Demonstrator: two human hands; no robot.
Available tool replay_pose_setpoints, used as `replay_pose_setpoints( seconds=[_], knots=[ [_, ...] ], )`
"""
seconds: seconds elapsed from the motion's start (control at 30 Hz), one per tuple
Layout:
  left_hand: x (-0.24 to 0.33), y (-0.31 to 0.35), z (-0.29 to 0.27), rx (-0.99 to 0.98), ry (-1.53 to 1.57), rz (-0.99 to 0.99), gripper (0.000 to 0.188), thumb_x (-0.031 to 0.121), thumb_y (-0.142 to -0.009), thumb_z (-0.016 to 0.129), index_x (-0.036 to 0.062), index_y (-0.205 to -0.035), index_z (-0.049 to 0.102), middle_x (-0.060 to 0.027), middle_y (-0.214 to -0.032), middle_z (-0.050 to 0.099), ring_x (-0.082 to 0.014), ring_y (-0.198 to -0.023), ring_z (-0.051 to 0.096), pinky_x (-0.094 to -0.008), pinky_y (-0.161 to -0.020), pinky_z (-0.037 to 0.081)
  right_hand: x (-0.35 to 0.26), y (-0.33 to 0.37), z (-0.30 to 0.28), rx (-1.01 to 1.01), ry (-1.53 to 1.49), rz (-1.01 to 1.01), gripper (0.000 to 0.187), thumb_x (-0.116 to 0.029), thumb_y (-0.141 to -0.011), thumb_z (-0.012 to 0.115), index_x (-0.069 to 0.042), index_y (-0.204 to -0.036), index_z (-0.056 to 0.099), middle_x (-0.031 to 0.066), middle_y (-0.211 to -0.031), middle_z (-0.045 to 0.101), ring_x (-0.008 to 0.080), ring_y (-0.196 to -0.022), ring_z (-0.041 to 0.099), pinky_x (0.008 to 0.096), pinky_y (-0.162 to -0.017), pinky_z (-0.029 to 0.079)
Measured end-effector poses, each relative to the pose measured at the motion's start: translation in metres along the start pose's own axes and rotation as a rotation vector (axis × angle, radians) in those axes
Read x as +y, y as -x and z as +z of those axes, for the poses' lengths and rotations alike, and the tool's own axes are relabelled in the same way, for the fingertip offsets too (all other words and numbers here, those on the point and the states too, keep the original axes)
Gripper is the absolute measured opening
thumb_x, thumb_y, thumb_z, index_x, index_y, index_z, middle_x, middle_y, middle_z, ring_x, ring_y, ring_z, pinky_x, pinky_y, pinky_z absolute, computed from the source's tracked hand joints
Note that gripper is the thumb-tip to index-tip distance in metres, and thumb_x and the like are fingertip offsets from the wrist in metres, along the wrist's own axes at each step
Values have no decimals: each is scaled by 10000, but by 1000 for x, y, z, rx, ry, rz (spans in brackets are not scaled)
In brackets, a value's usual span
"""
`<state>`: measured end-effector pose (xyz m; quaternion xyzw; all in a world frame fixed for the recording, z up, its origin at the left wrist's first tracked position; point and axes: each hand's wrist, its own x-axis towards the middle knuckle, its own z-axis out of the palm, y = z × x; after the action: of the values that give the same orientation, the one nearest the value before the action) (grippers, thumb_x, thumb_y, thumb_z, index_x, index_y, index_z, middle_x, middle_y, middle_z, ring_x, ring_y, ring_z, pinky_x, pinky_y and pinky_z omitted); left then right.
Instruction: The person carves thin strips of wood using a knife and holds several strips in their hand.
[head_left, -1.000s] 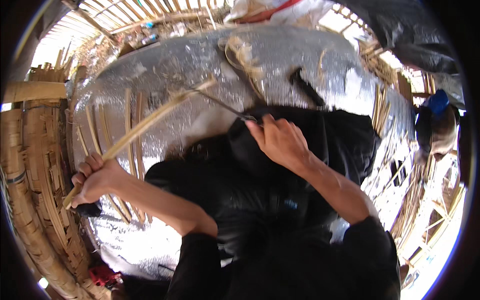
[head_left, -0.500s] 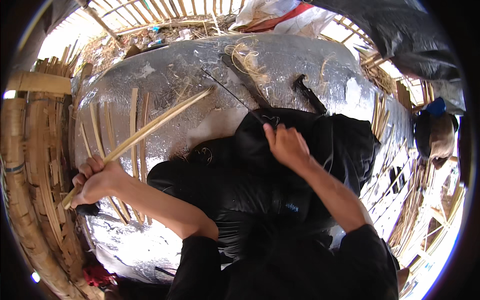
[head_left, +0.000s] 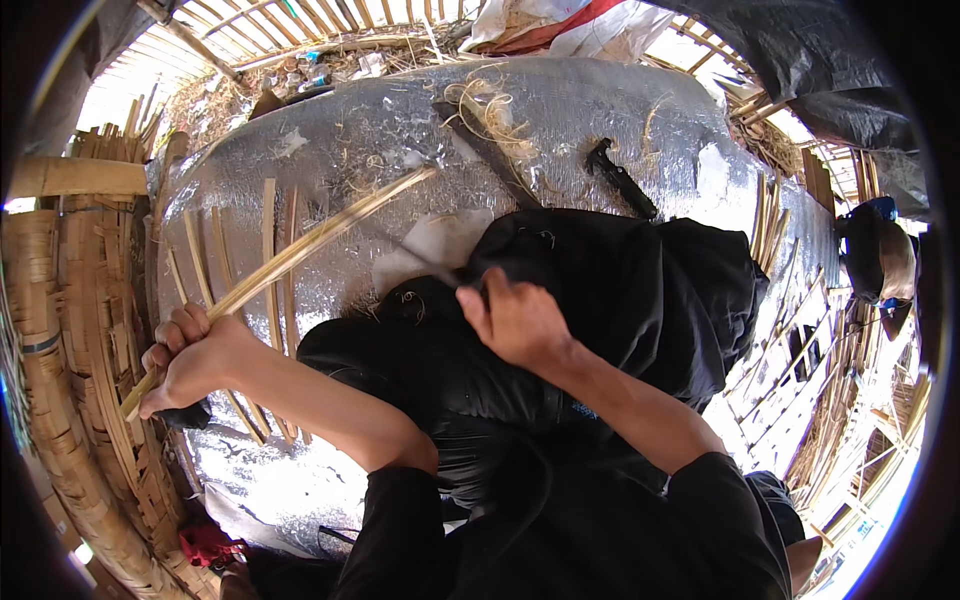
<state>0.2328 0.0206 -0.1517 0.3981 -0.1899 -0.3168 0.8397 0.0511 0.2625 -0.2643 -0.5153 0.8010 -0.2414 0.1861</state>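
My left hand (head_left: 190,360) is closed around the near end of a long split bamboo strip (head_left: 300,252), which slants up and away to the right over the silver sheet. Whether it is one strip or a few held together, I cannot tell. My right hand (head_left: 520,322) grips a thin-bladed knife (head_left: 428,264) above my black-clothed legs. Its handle is mostly covered by the fingers. The blade is smeared by motion and points up-left toward the middle of the bamboo, and contact between them is unclear.
Several bamboo strips (head_left: 270,225) lie on the silver sheet (head_left: 570,110) at left. A long dark flat blade (head_left: 485,150), fibre shavings (head_left: 490,112) and a black-handled tool (head_left: 622,182) lie farther off. Bamboo pieces (head_left: 95,330) stand along the left; more sticks (head_left: 850,400) lie right.
My right hand has moved left and slightly nearer, bringing the knife closer to the bamboo strip. My left hand stays nearly in place, still gripping the strip.
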Motion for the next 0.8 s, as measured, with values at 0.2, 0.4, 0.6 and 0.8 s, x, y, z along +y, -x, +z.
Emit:
replay_pose_setpoints(
  seconds=[0.2,0.4,0.6,0.8],
  knots=[
    [-8,-1,-12,-48,4,-8,686,822,-944,149,178,-730,248,15,-562,146,-116,-492,103,-265,-467,135,15,6,5,-57,78,119,472,-434,-1006,569,8,-841,577,233,-573,619,434,-542,662,506,-486,550],
    [5,25,-4,-137,56,38,720,843,-931,207,167,-705,305,24,-562,165,-117,-493,107,-268,-461,125,-49,-17,-24,-58,-145,-74,499,-452,-1009,557,22,-859,599,239,-637,653,453,-612,678,525,-548,565],
    [12,36,-2,-147,94,41,771,875,-905,230,150,-664,335,16,-560,189,-106,-470,133,-277,-449,116,-25,-21,-20,-63,-44,54,493,-456,-1002,567,-7,-799,582,237,-598,630,449,-595,673,534,-536,556],
    [19,64,4,-303,138,72,797,903,-873,275,141,-666,383,11,-560,221,-110,-464,153,-273,-449,124,-24,-30,-2,-41,2,130,527,-487,-1003,537,3,-823,609,283,-686,665,450,-674,704,528,-568,575]
  ],
)
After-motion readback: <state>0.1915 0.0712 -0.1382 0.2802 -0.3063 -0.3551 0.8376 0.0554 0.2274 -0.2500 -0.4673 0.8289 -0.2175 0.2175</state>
